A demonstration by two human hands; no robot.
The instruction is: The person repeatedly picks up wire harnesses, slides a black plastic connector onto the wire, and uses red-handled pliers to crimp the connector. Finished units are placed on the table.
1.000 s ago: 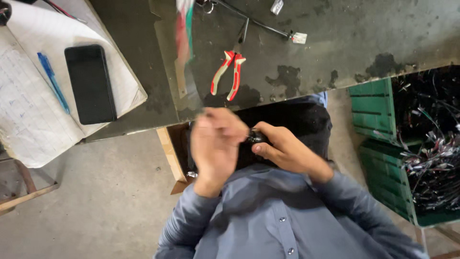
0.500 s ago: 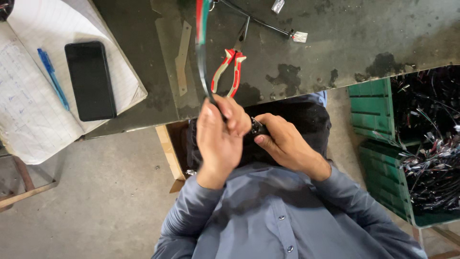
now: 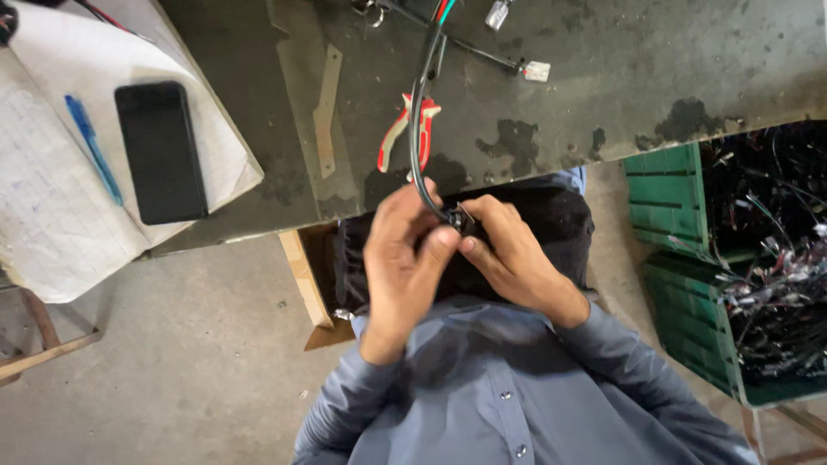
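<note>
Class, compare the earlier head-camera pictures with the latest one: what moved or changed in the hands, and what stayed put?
The black cable swung from the left of the pliers to lie straight up over them. Left hand and right hand keep gripping the small black connector at its end. Pliers, phone, pen, notebook and green crates stayed put.

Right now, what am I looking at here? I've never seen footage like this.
It is one view from a camera on a person's head, looking down at their own lap. No machine. The left hand and right hand together pinch a small black connector at the end of a cable. On the dark bench lie red pliers. To one side are a phone and blue pen on paper; green crates hold wires.
</note>
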